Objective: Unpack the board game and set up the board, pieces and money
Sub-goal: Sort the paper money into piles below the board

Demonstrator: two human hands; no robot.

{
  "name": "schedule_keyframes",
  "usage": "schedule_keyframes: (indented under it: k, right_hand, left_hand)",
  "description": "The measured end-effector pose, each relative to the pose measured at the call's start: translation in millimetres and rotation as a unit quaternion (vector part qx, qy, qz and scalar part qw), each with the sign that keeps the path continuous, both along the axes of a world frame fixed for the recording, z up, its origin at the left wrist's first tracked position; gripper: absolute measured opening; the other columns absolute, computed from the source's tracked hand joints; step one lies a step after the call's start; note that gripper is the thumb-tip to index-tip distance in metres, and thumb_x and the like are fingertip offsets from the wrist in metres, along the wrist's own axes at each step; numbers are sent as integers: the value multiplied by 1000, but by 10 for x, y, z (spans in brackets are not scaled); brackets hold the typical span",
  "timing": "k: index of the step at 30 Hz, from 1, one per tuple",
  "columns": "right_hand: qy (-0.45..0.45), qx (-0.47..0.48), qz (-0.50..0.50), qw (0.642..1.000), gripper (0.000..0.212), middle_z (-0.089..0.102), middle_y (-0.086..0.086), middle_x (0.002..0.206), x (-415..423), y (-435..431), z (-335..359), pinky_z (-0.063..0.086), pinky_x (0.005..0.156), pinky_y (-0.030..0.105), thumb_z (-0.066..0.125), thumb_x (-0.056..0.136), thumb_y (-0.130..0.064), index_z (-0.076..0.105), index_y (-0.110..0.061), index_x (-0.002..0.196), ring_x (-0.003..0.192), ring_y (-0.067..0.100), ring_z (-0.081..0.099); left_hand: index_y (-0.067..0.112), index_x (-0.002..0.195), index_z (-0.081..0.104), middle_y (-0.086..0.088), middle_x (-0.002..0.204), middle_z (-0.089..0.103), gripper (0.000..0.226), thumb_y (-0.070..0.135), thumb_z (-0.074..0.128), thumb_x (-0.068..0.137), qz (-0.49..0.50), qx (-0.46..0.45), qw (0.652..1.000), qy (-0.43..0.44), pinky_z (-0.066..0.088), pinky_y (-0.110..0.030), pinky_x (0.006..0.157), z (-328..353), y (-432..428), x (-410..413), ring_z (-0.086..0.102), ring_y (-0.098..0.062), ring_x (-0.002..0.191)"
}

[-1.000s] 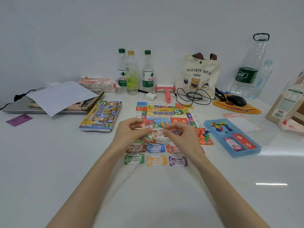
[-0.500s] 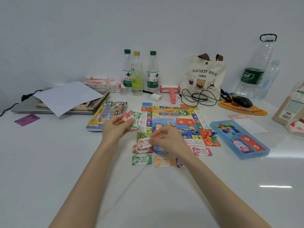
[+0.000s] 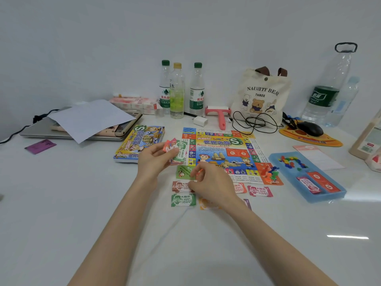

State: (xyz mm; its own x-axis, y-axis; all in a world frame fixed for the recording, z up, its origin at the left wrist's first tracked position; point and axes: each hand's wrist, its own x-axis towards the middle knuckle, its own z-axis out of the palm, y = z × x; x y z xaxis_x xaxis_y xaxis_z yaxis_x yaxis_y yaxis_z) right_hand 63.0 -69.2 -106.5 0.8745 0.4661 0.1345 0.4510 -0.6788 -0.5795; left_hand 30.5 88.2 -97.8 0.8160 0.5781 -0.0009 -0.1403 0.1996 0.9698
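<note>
Space lies open on the near half of the white table point(image 3: 61, 213), bare out to both sides of the forearms; the far half is crowded up to the wall point(image 3: 103, 38). The game board point(image 3: 222, 153) lies flat at the centre, its box point(image 3: 140, 143) just beside its left edge and a blue tray point(image 3: 329, 196) of small coloured pieces and cards near its right. Small piles of paper money sit along the board's near edge, a green pile point(image 3: 183, 200) nearest and a pink pile point(image 3: 260, 190) to the right. The left hand point(image 3: 153, 159) grips a fanned bunch of notes point(image 3: 178, 150) above the board's left edge, thumb clamped over them. The right hand point(image 3: 210, 182) hangs curled over the money row, fingertips at a brown pile point(image 3: 179, 185); whether it pinches a note cannot be told. It covers most of an orange pile point(image 3: 206, 204) and a purple pile point(image 3: 247, 203). Bottles point(image 3: 177, 89), a tote bag point(image 3: 261, 96) and a laptop point(image 3: 41, 131) under a paper sheet point(image 3: 88, 118) line the back; a carton point(image 3: 367, 139) at far right is cut off.
</note>
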Motion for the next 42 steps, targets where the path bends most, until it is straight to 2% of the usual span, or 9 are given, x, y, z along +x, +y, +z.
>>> schedule_keyframes:
  k: [3,10,15,22,27,31,34,38,42]
  right_hand:
    - [-36,1,5,999,18,49,-12,65,4,-2,12,39,64,29,71,72,-31,57,-35,83,73,10,51]
    - [-2,247,-27,969,18,67,-14,86,99,-151,207,38,59,11,66,88,-27,65,-34,104,68,-5,55]
    - [65,279,-29,958,13,69,-11,84,141,-250,247,45,70,13,74,82,-31,71,-20,90,83,0,63]
    - [127,321,-13,939,11,73,3,87,154,-345,242,48,73,14,71,86,-26,73,-16,86,88,16,67]
    - [127,336,-20,933,8,74,-6,87,153,-357,262,45,69,8,69,87,-26,74,-21,90,85,2,67]
    - [129,373,-16,919,5,72,-12,79,172,-382,305,44,64,3,70,87,-21,67,-25,88,72,-9,65]
    - [135,323,30,936,12,71,-10,69,172,-396,343,42,59,2,68,88,-22,60,-20,97,65,-8,63]
    - [130,195,101,967,14,70,0,76,126,-329,337,51,71,25,65,90,-25,64,-15,99,69,5,61]
    - [95,86,192,973,10,65,-9,78,35,-227,334,37,57,8,67,89,-22,72,-15,93,55,-9,50]
  left_hand:
    - [7,96,65,-12,93,71,23,0,76,77,-3,4,1000,0,57,-21,61,9,-15,-12,70,-13,70]
    - [3,108,66,-11,97,73,35,4,78,74,-65,26,997,16,60,-27,67,25,-75,-17,71,-17,79]
    - [10,105,69,-7,97,75,36,12,81,72,-122,83,989,20,59,-35,78,64,-208,-28,72,-24,88]
    - [6,109,67,-10,98,74,39,8,79,73,-142,53,988,28,57,-25,63,77,-290,-47,72,-19,77]
    - [7,108,68,-9,99,74,39,11,82,71,-129,74,988,44,55,-44,86,45,-271,-28,71,-31,91]
    - [4,109,66,-12,101,73,37,6,78,75,-91,47,994,32,60,-31,74,59,-220,-19,71,-22,83]
    - [1,113,64,-14,103,72,40,4,77,76,-55,15,998,18,60,-25,67,56,-120,-18,70,-18,78]
    - [0,115,63,-13,103,72,43,4,77,75,-34,-7,999,9,58,-21,65,32,-6,-27,71,-13,74]
    - [-1,114,63,-13,100,72,40,2,76,76,-23,-16,1000,1,57,-21,66,17,56,-33,71,-13,73]
